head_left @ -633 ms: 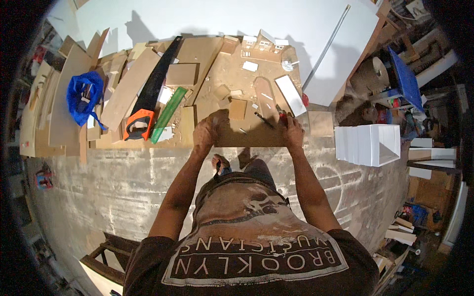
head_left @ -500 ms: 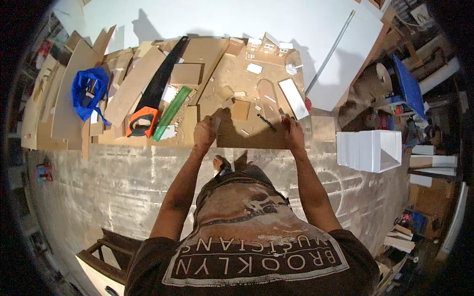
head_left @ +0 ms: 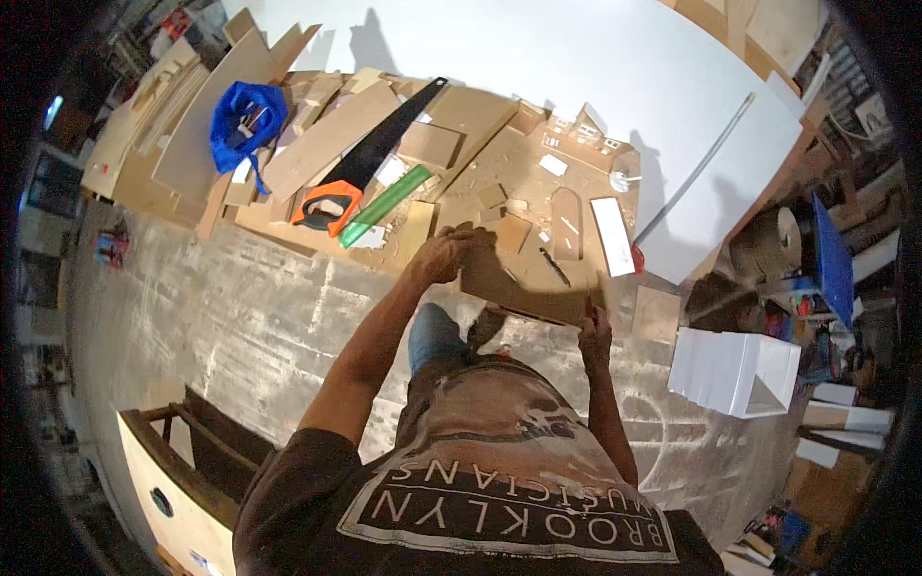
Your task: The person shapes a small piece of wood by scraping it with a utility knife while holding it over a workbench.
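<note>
My left hand (head_left: pixel 447 252) is closed at the left of the brown work board (head_left: pixel 519 293), its fingertips partly hidden; what it holds, if anything, cannot be made out. Off the board's front right corner, my right hand (head_left: pixel 594 338) is closed round a thin tool too small to name, pointing away from me. Between the hands lie a black pen (head_left: pixel 554 268), a small square wood piece (head_left: pixel 512 233) and a round-ended wood strip (head_left: pixel 567 223). A white rectangular panel (head_left: pixel 613 236) lies beyond my right hand. A small model building (head_left: pixel 576 137) stands at the back.
Left of the board lie an orange-handled handsaw (head_left: pixel 327 205), a green ruler-like strip (head_left: pixel 386 206), wood offcuts (head_left: pixel 331 144) and a blue bag (head_left: pixel 248 125). A metal rod (head_left: pixel 696 168) rests on the white sheet (head_left: pixel 595 48). White bins (head_left: pixel 715 370) stand at the right.
The view has turned and shifted, so the bench appears tilted. My right hand has drawn back toward me, off the board's front right corner. My left hand stays near the board's left side.
</note>
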A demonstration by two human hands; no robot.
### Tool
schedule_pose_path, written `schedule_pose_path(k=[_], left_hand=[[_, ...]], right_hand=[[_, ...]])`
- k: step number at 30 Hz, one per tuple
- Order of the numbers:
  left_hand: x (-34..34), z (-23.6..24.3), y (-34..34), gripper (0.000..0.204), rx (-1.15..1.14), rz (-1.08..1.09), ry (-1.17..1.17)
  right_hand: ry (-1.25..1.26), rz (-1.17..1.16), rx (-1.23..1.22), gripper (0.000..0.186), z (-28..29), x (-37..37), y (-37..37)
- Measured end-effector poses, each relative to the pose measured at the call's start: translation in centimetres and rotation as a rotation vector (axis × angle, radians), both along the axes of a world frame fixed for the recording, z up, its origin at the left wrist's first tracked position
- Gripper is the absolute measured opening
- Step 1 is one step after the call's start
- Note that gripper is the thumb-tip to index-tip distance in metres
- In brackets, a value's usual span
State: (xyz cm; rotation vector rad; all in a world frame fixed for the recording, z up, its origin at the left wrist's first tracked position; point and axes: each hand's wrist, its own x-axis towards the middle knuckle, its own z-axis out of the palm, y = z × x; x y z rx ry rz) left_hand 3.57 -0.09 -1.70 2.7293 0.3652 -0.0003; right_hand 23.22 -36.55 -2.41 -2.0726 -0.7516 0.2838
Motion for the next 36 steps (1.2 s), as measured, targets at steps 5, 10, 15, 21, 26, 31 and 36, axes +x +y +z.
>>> schedule_pose_path(k=[5, 10, 15, 21, 26, 31, 36], left_hand=[[-0.2, 0.9, 2.0, 0.057, -0.154, 0.017, 0.104], [-0.9, -0.6, 3.6, 0.049, -0.097, 0.061, -0.069], [-0.2, 0.4, 3.0, 0.052, -0.002, 0.069, -0.092], [-1.7, -2.8, 3.9, 0.049, 0.231, 0.122, -0.215], [-2.4, -0.4, 6.5, 0.049, 0.13, -0.034, -0.346], [-1.5, -1.9, 6.5, 0.056, -0.013, -0.013, -0.262], [-1.1, -2.9, 6.5, 0.045, -0.239, -0.074, -0.527]], right_hand=[[0.228, -0.015, -0.173, 0.039, -0.2, -1.8, -1.1], [0.617, -0.132, -0.235, 0.036, 4.0, -5.2, 1.6], [0.579, -0.081, -0.192, 0.034, 2.9, -7.8, 7.5], [0.365, 0.164, -0.105, 0.046, 2.9, -11.1, 18.4], [0.069, 0.114, -0.061, 0.047, 1.2, -12.0, 23.6], [0.018, 0.053, -0.08, 0.039, 1.5, -12.7, 26.4], [0.17, -0.034, -0.118, 0.039, 3.4, -13.6, 27.3]])
